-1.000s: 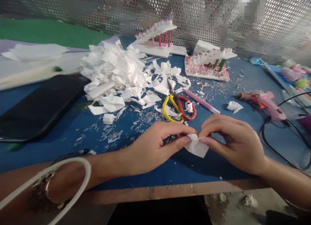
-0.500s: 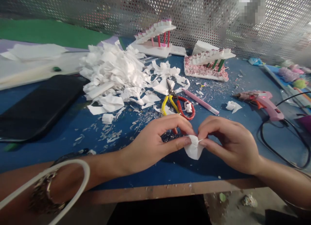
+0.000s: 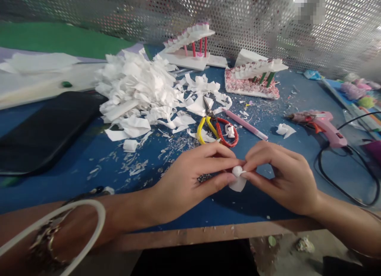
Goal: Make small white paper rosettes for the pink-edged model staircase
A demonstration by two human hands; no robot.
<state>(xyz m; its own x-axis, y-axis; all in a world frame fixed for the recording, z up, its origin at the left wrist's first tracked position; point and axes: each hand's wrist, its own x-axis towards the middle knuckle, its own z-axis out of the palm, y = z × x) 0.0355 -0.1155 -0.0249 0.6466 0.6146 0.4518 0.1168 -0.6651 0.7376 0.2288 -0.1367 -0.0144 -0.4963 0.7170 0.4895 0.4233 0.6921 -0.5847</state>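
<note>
White paper pc. (image 3: 238, 180) had turned since prev. frame, rounded knob (image 3: 237, 171) exposed above smaller flap (image 3: 237, 186), pinched by fingertips of L hand (image 3: 181, 180) and R hand (image 3: 285, 176) over bench (image 3: 253, 206) nr. scissors (image 3: 210, 114); folding judged progressing.

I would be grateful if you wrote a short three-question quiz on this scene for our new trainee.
1. Multiple choice: what do the left hand and the right hand pinch together?
a) a pink pen
b) a small piece of white paper
c) a black cable

2. True or false: the scissors have one yellow handle and one red handle.

3. Fill in the blank: as the camera sees it, the pink glue gun lies to the ____ of the scissors.

Key: 1. b; 2. true; 3. right
</note>
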